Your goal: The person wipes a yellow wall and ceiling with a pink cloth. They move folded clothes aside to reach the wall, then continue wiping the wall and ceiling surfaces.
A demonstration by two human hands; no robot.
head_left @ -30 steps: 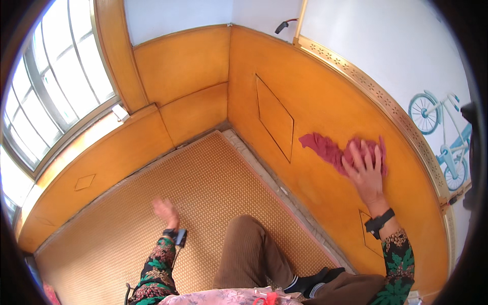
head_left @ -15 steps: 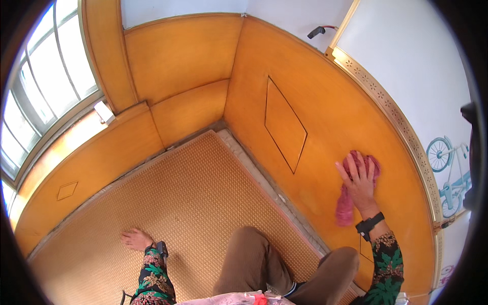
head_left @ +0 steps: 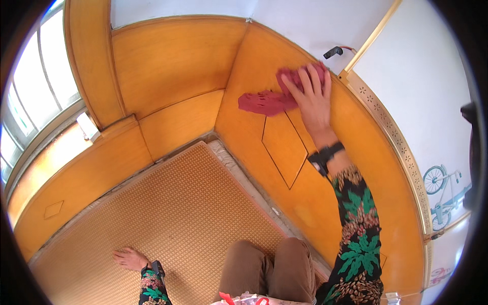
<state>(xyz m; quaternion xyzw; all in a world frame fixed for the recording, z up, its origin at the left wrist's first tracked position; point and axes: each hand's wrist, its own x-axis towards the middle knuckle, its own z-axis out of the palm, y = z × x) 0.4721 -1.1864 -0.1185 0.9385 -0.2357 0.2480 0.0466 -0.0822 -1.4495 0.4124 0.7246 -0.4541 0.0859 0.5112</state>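
Note:
My right hand (head_left: 314, 104) presses a dark red cloth (head_left: 265, 103) against the orange wooden wall panel (head_left: 325, 203), close to its upper edge. The fingers are spread over the bunched part of the cloth, and a loose end hangs out to the left, across the top of a dark diamond outline (head_left: 284, 152) on the panel. My left hand (head_left: 131, 258) rests flat on the woven tan mat (head_left: 188, 208) with its fingers stretched out and nothing in them. Each wrist wears a black band.
A barred window (head_left: 38, 96) is on the left, with a small white box (head_left: 88, 127) on its sill. A black plug-like piece (head_left: 333, 52) on a cord hangs above the panel. Patterned gold trim (head_left: 386, 114) borders the panel; a bicycle picture (head_left: 441, 195) is on the right wall.
My right hand has slid the cloth up and left along the panel, from the lower right to near its top. My left hand stays on the mat. My knees have come closer together.

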